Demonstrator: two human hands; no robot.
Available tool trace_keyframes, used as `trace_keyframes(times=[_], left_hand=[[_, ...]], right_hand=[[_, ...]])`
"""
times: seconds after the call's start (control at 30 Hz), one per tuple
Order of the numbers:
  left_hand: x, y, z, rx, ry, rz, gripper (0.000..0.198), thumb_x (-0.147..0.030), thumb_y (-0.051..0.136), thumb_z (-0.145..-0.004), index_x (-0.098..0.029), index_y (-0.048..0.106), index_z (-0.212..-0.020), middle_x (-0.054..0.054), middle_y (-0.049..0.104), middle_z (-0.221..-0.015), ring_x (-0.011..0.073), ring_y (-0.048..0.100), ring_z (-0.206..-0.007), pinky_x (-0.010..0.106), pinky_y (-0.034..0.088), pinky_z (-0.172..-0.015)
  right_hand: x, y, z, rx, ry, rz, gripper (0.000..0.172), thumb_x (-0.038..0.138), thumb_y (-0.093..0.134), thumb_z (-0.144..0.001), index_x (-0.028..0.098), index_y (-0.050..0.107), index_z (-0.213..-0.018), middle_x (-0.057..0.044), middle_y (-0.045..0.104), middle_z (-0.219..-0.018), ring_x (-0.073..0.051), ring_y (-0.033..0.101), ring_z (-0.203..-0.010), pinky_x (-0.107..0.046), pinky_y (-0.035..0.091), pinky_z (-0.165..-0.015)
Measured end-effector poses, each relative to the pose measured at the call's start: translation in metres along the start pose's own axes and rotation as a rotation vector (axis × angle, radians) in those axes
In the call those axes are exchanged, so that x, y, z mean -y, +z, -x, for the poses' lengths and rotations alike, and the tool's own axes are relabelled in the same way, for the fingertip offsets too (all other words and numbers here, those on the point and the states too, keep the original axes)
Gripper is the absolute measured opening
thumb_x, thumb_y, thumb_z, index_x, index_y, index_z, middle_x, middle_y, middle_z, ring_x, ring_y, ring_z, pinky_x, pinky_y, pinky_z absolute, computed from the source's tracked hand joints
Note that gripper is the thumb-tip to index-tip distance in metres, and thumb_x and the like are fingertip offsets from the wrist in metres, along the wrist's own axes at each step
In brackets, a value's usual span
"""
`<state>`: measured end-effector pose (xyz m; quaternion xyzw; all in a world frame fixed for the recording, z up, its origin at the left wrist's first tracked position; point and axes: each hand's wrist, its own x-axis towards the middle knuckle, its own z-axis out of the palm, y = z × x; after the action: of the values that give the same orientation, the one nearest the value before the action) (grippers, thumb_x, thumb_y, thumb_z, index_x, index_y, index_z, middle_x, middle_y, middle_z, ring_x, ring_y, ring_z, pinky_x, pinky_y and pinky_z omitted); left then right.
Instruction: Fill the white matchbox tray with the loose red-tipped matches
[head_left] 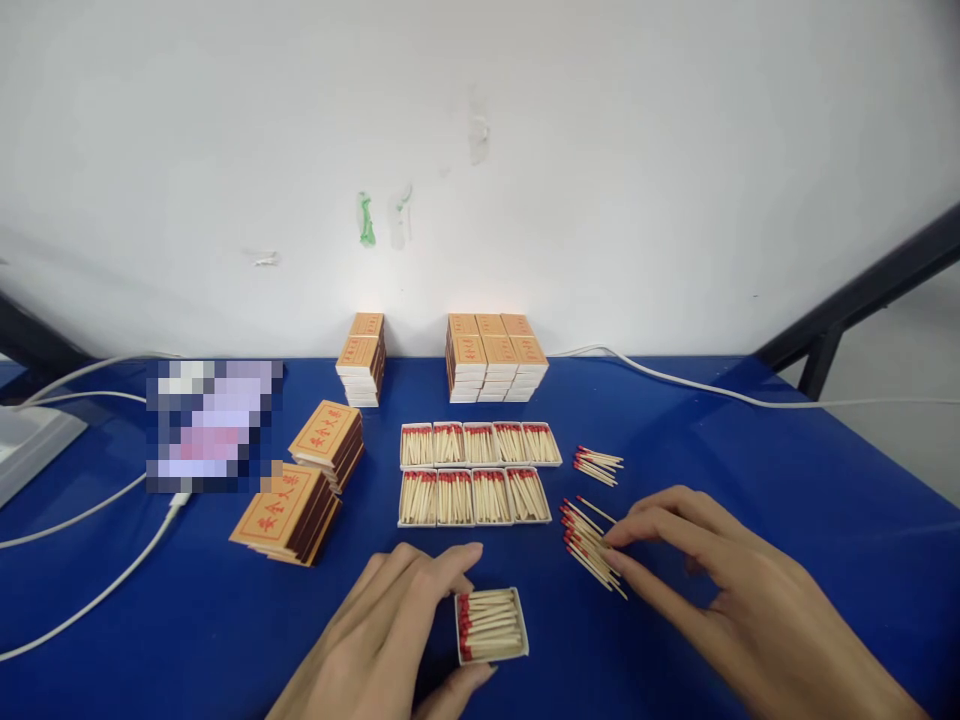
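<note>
Left hand (394,615) steadies matchbox tray (523,624) between thumb and fingers | right of tray, right hand's (724,570) thumb and index pinch narrowly on loose matches (587,550) by bare ends; small pinches, heads leftward, seem tidiest | beyond tray: nine filled trays (456,524)

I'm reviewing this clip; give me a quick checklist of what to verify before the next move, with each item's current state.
1. Left hand at the match tray: ok, fingers at its far edge, thumb at its near edge.
2. Tray open side up: ok.
3. Heads in that tray facing one way: ok, all toward its left end.
4. Right hand gripping matches from the near pile: cannot tell; fingertips are at the pile.
5. Loose matches in one pile: not ok, a smaller pile lies farther back.
6. Nine filled trays in rows: ok, five behind four.
</note>
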<state>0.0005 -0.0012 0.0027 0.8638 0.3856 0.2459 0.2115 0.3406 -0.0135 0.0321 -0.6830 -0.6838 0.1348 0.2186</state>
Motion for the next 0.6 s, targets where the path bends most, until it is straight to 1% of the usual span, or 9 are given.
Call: trace_keyframes(times=[0.03,0.07,0.13,0.2,0.23,0.3,0.4,0.47,0.6], left_hand=[[0.0,0.0,0.0,0.0,0.001,0.0,0.084,-0.011,0.08,-0.101,-0.034,0.039,-0.171,0.002,0.082,-0.125,0.0259,0.085,-0.108,0.055,0.073,-0.107],[-0.001,0.0,0.0,-0.001,0.003,0.001,0.084,-0.011,0.081,-0.101,-0.034,0.04,-0.17,0.002,0.082,-0.125,0.0258,0.085,-0.108,0.055,0.073,-0.107],[-0.002,-0.001,0.0,-0.001,0.005,-0.003,0.084,-0.01,0.081,-0.1,-0.034,0.041,-0.17,0.002,0.083,-0.124,0.0259,0.085,-0.108,0.054,0.073,-0.107],[-0.003,-0.001,0.0,-0.004,0.008,-0.018,0.084,-0.01,0.081,-0.1,-0.033,0.041,-0.171,0.003,0.083,-0.124,0.0268,0.085,-0.11,0.054,0.073,-0.108],[-0.003,-0.001,0.0,-0.007,0.009,-0.025,0.084,-0.01,0.08,-0.101,-0.033,0.04,-0.171,0.003,0.084,-0.125,0.0272,0.085,-0.11,0.053,0.073,-0.107],[-0.003,0.0,0.001,-0.01,0.011,-0.027,0.085,-0.011,0.08,-0.101,-0.033,0.039,-0.172,0.003,0.084,-0.124,0.0271,0.085,-0.109,0.052,0.074,-0.105],[-0.001,0.001,0.001,-0.011,0.014,-0.027,0.085,-0.012,0.081,-0.101,-0.033,0.039,-0.172,0.003,0.084,-0.124,0.0271,0.085,-0.108,0.054,0.074,-0.106],[0.0,0.001,0.001,-0.007,0.015,-0.037,0.085,-0.012,0.081,-0.101,-0.032,0.04,-0.172,0.004,0.084,-0.126,0.0276,0.086,-0.11,0.055,0.073,-0.108],[0.0,0.0,0.003,0.005,0.012,-0.04,0.082,-0.012,0.08,-0.102,-0.032,0.041,-0.171,0.003,0.084,-0.126,0.0273,0.086,-0.111,0.055,0.072,-0.109]], right_hand=[[0.001,0.001,-0.001,-0.021,0.008,0.014,0.057,0.089,0.061,-0.104,0.037,0.083,-0.112,-0.005,0.079,-0.124,-0.023,0.078,-0.083,-0.032,0.063,-0.06],[0.002,0.002,-0.002,-0.052,0.017,0.026,0.058,0.09,0.063,-0.101,0.037,0.082,-0.115,-0.006,0.078,-0.127,-0.024,0.078,-0.085,-0.034,0.065,-0.063],[0.001,0.003,-0.003,-0.082,0.025,0.03,0.06,0.089,0.07,-0.098,0.037,0.08,-0.127,-0.008,0.076,-0.134,-0.03,0.08,-0.103,-0.041,0.071,-0.081],[-0.001,0.006,-0.005,-0.07,0.013,0.008,0.064,0.084,0.079,-0.095,0.035,0.077,-0.136,-0.01,0.074,-0.14,-0.036,0.077,-0.122,-0.049,0.07,-0.098],[-0.002,0.007,-0.006,-0.05,0.007,-0.006,0.066,0.081,0.083,-0.093,0.034,0.076,-0.139,-0.01,0.073,-0.142,-0.037,0.076,-0.126,-0.051,0.068,-0.102],[-0.001,0.009,-0.008,-0.004,0.016,-0.034,0.061,0.073,0.088,-0.092,0.033,0.078,-0.136,-0.01,0.074,-0.14,-0.037,0.076,-0.124,-0.052,0.068,-0.102],[0.003,0.009,-0.013,0.033,0.062,-0.104,0.04,0.067,0.082,-0.098,0.034,0.085,-0.12,-0.008,0.078,-0.127,-0.034,0.079,-0.111,-0.047,0.067,-0.095],[0.006,0.008,-0.017,0.044,0.082,-0.147,0.034,0.066,0.078,-0.102,0.034,0.087,-0.111,-0.006,0.079,-0.118,-0.031,0.079,-0.104,-0.043,0.066,-0.089],[0.007,0.006,-0.023,0.104,0.065,-0.169,0.026,0.059,0.073,-0.107,0.036,0.086,-0.108,-0.003,0.078,-0.113,-0.027,0.078,-0.101,-0.04,0.062,-0.088]])
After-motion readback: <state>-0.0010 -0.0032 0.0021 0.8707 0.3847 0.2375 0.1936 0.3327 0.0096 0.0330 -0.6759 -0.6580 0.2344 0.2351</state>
